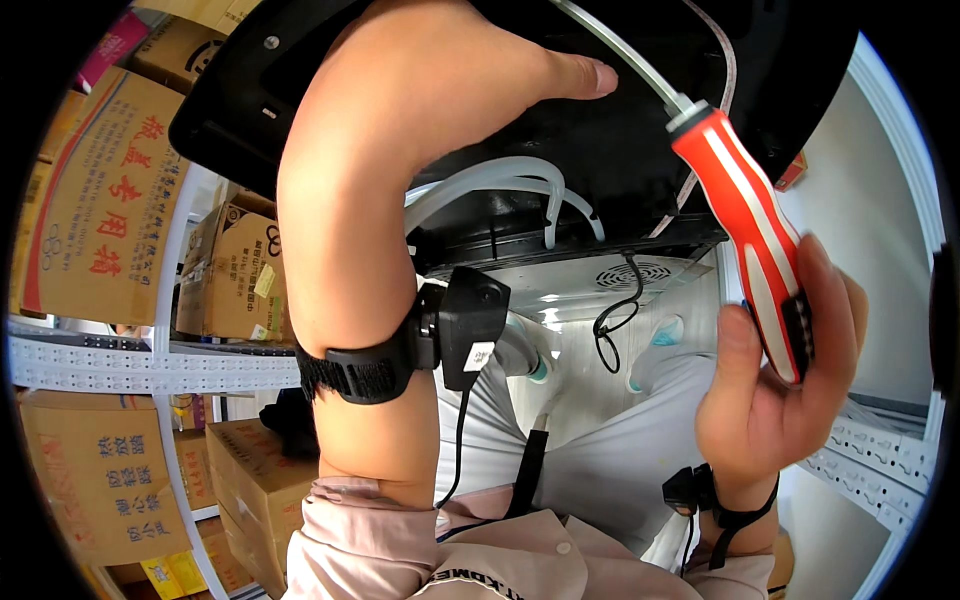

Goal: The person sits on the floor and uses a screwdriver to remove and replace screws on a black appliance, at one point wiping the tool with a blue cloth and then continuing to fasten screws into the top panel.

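My left hand reaches over a black panel at the top, its thumb stretched along the dark surface; its other fingers are hidden, so its grip is unclear. My right hand is closed round the red-and-white handle of a screwdriver, whose metal shaft angles up past the left thumb. Pale tubes curve below the panel, and a thin light strip runs down its right part. A black looped cable hangs beneath, beside a vented light-coloured housing.
Cardboard boxes fill metal shelving at the left. A perforated rail and pale wall stand at the right. My legs and shoes show below, and each wrist wears a strapped black device.
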A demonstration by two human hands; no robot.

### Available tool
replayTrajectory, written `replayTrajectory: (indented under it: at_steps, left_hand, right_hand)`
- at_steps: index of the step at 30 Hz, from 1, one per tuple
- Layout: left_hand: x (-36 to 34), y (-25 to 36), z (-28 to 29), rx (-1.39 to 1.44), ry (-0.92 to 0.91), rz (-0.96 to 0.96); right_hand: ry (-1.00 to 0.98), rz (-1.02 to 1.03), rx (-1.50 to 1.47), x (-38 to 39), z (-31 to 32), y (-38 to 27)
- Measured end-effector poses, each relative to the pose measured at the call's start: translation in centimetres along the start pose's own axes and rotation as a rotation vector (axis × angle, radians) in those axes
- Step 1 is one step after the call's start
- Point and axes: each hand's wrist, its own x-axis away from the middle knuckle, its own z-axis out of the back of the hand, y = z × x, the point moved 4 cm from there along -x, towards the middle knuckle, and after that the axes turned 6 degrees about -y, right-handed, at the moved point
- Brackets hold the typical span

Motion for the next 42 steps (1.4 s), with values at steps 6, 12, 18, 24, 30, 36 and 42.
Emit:
replayTrajectory:
  at_steps: [6,12,18,24,30,36,42]
  left_hand:
    - [-0.5,0.1,-0.7,-0.134,0.07,-0.043]
    - [-0.4,-1.3,0.9,-0.018,-0.011,-0.062]
    - [-0.6,-1.0,0.6,-0.161,0.049,0.019]
    - [-1.1,-1.9,2.1,0.156,-0.1,-0.05]
    - [-0.5,-2.4,0.8,0.02,0.026,-0.007]
    - [-1.0,-2.6,2.3,0.151,-0.104,0.045]
    - [-0.7,-2.1,0.2,-0.121,0.06,0.023]
  right_hand:
    - [0.118,0.062,0.055,-3.5,-1.4,0.6]
    - [0.001,-0.002,0.129,-7.4,-2.5,-2.7]
    - [0.144,0.054,0.062,-8.3,-3.0,-2.1]
    - [0.178,0.041,0.185,-9.1,-3.2,-2.0]
    - [0.169,-0.062,0.267,-8.3,-2.5,-1.8]
    - [0.21,-0.003,0.248,-9.0,-2.6,-1.6]
    - [0.214,-0.05,0.244,-8.7,-2.6,-1.5]
